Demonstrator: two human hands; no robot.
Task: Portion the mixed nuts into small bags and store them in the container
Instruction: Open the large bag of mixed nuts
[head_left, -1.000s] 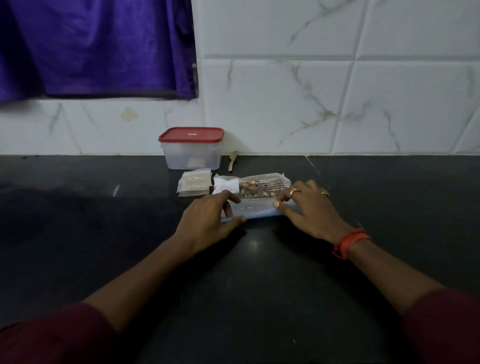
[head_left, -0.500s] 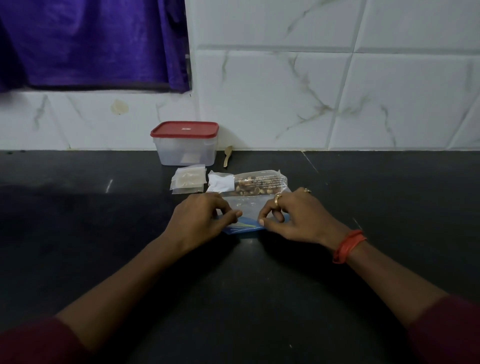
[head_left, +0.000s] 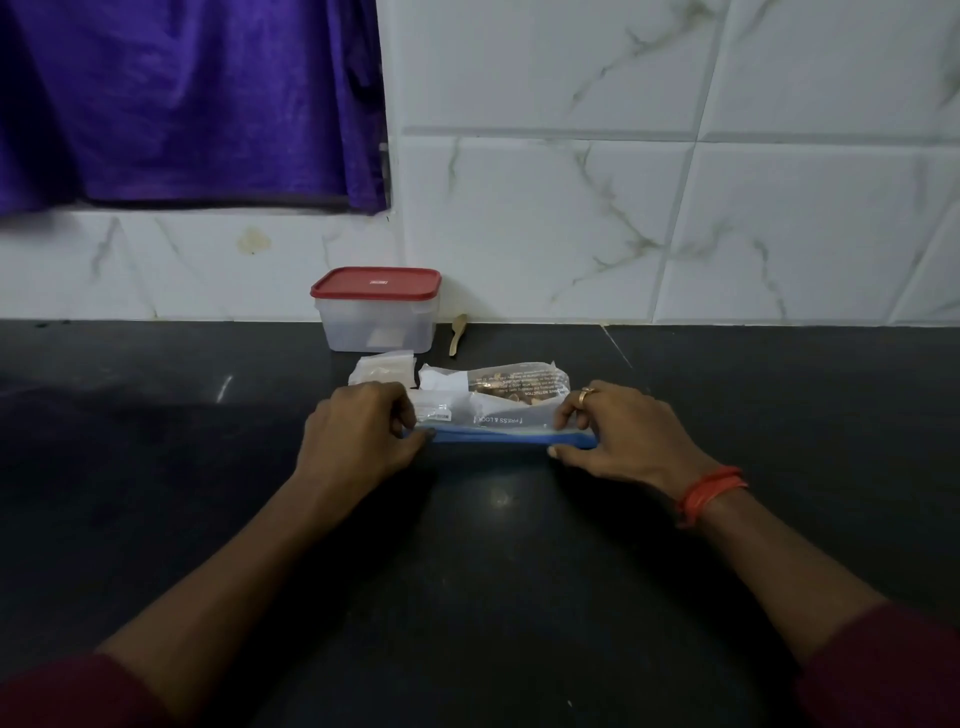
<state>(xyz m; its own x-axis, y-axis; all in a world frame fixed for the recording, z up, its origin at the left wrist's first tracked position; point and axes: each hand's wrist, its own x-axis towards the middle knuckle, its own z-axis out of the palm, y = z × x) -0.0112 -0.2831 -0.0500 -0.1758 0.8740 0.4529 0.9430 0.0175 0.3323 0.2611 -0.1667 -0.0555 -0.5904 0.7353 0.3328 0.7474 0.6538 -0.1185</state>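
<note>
A clear zip bag of mixed nuts (head_left: 498, 400) lies on the black counter, its blue press-and-lock strip facing me. My left hand (head_left: 358, 431) pinches the strip's left end. At the right end, my right hand (head_left: 618, 436) pinches the strip between thumb and fingers. The nuts sit in the far half of the bag. Behind it, a small stack of empty clear bags (head_left: 382, 369) lies flat. A clear container with a red lid (head_left: 376, 309) stands against the wall, lid on.
A small wooden spoon (head_left: 457, 335) leans by the wall, right of the container. The black counter (head_left: 208, 467) runs wide to both sides and toward me. White marble tiles back it, with a purple curtain (head_left: 182, 98) at upper left.
Both hands have slid apart along the blue zip strip, from near its middle to its two ends. The strip now lies stretched flat between them.
</note>
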